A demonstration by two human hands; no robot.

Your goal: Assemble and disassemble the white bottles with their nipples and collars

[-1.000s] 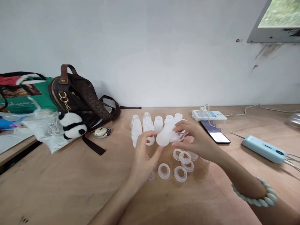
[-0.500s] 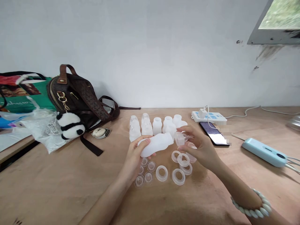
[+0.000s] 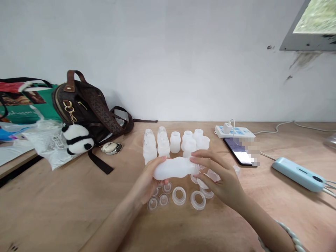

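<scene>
My left hand [image 3: 150, 176] is wrapped round a frosted white baby bottle [image 3: 172, 168], which lies on its side in the air with its neck to the right. At that neck, the fingers of my right hand [image 3: 216, 175] close round a clear screw collar with a nipple [image 3: 196, 168]; the fingers partly hide it. Below the bottle lie several clear nipples [image 3: 163, 200] and several translucent rings [image 3: 179, 195]. Behind it stand several open frosted bottles [image 3: 175, 142], and to their left several bottles with clear domed tops [image 3: 149, 147].
A dark backpack [image 3: 86, 105] with a panda charm [image 3: 78, 140] leans at the left, near a computer mouse [image 3: 111, 148] and a plastic bag [image 3: 47, 143]. At the right are a power strip [image 3: 241, 132], a phone [image 3: 238, 151] and a light-blue device [image 3: 298, 174] with cables.
My right hand has brought the clear collar with its nipple left onto the bottle's neck, where there was a gap before. The bottle is more level now.
</scene>
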